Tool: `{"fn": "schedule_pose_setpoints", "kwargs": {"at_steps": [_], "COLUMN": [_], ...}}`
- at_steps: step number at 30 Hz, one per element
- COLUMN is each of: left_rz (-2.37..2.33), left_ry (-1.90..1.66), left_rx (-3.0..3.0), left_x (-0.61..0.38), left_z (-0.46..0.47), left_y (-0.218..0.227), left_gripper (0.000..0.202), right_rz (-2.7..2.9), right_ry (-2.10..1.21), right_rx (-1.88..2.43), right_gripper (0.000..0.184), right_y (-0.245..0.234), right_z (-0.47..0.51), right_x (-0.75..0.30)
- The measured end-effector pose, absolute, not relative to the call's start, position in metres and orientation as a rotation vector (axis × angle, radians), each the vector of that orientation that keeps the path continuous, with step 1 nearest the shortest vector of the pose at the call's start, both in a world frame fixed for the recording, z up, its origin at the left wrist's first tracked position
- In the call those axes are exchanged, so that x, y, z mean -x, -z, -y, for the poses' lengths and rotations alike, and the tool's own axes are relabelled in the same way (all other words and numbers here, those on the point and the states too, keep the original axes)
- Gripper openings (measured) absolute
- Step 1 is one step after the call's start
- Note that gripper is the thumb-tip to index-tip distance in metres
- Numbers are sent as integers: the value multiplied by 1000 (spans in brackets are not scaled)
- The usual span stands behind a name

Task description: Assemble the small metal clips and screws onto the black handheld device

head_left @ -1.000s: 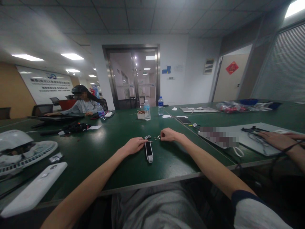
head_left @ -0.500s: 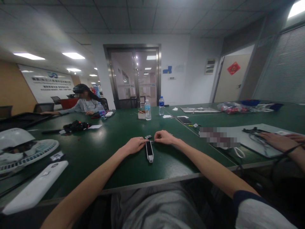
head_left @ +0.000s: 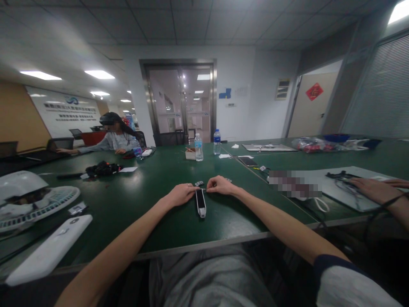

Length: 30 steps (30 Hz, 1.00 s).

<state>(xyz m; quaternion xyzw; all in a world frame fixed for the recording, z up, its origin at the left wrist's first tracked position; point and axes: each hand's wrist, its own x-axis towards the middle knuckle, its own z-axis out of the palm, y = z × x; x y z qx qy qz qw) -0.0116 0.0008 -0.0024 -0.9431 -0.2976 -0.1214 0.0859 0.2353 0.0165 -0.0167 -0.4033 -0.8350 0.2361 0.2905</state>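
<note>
- Slim device (head_left: 200, 201), white-edged with a black face, on a dark green counter (head_left: 172, 234)
- Beyond the device, a bottle (head_left: 217, 147) with blue cap and label
- Left of the device, a white slab (head_left: 51, 249)

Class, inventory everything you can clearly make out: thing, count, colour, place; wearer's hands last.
tabletop: one, green, across the view
gadget: one, black and white, centre
bottles: three, clear, far middle and left
box: one, pale, beside a bottle
bundle: one, black, left
dome: one, white, left edge
slab: one, white, near left
panel: one, pale, right
bags: uncounted, clear, far right
glass doors: two, clear, back wall
sign: one, red, right
seated person: one, grey top, far left
co-worker's hands: two, over the panel
left hand: one, touching the gadget
right hand: one, beside the gadget
</note>
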Motion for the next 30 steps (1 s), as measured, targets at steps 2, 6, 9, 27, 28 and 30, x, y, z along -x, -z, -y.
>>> {"fn": "schedule_pose_setpoints", "kwargs": {"at_steps": [2,6,9,27,28,30], "left_rz": [879,867,877,878,878,879], "left_ry": [366,373,370,364,364,364], "left_rx": [2814,2814,2802,2800,2799,2799], "left_x": [12,12,12,13,13,12], "left_z": [-2,-5,-6,-4,-4,-3], "left_y": [3,6,8,6,5,5], "left_gripper": [35,35,34,34,34,34], "right_rz": [2205,2179,2168,2150,2158,2173], "right_ry": [-635,-667,-722,-795,-783,-763], "right_rx": [1064,1045,1043,997,998,994], "right_gripper": [23,25,25,26,26,26], "right_y": [18,18,18,23,23,22], "right_z": [-17,-17,-17,-22,-21,-21], "right_x": [-235,-233,-233,-233,-233,-233]}}
